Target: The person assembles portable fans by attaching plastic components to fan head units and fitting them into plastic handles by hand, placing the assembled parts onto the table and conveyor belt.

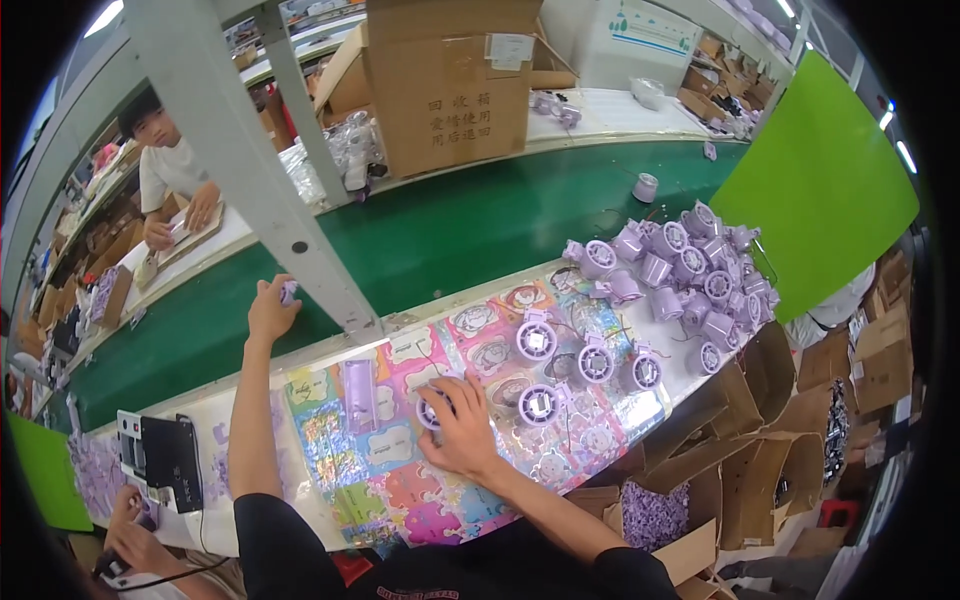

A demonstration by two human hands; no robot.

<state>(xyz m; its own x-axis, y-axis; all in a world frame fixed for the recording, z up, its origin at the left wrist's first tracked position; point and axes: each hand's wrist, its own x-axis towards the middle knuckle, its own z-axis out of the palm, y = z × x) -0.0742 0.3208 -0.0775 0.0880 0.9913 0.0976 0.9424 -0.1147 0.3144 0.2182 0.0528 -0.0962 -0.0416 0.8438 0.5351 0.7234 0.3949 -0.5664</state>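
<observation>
My left hand (266, 312) is stretched out over the green belt, its fingers closed on a small purple plastic part (289, 292) that they mostly hide. Over the colourful sheet on the bench, my right hand (465, 432) grips a round purple fan housing (431, 410) from above. Beside it lie several like housings with a white square in the middle, such as one fan housing (540, 404) and another further back (536, 341). Thin wires trail from some of them. An elongated purple shell (358, 395) rests left of my right hand.
Purple housings form a heap (690, 265) at the right, before a green panel (840, 190). A white post (260, 190) rises beside my left hand. A green conveyor belt (450, 220) runs behind the bench. Open cartons (690, 530) stand lower right; co-workers sit at the left.
</observation>
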